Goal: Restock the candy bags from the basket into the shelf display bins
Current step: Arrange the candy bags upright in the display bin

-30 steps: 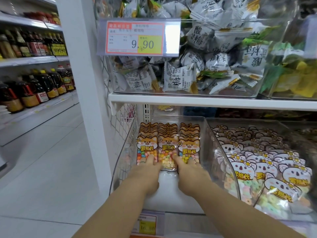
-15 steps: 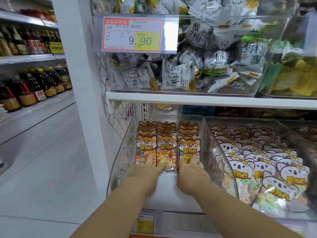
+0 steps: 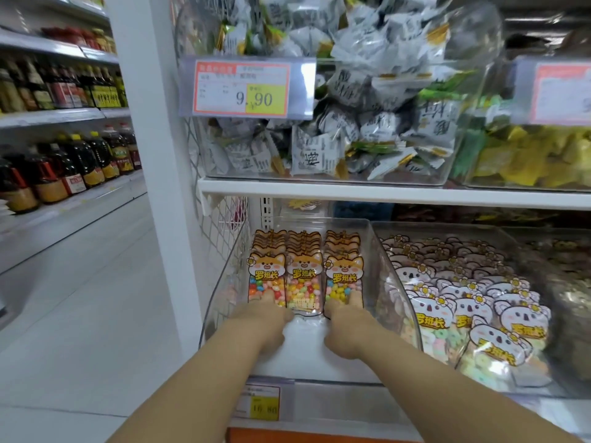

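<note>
Item 1, shelf edge: price tag, yellow patch reading 16.80; the rest of its print is too small to read.

Item 2, left grip: fingers stretched flat on the foot of the left front bag, clamped on nothing. My thumb is hidden under the hand.

Item 3, right grip: the same pose, fingers spread flat on the right front bag, holding nothing.

Item 4, bin: clear plastic, with a bare white strip of floor under my wrists.

Item 5, fox bags: three rows side by side, upright and overlapping, filling the rear of the bin. The middle row is untouched, between my two hands.

Status, as I judge it: this bin is stocked and I am squaring the rows. The bare front strip could take more bags. The basket is out of view, so I cannot say how much stock is left.

Item 6, koala bags: the neighbouring bin to the right, full. A further bin beyond it is too blurred and cut off to name.

Item 7, upper shelf: grey bags heaped in a clear tub, tagged 9.90.

Item 8, far left aisle: bottles, labels unreadable.
</note>
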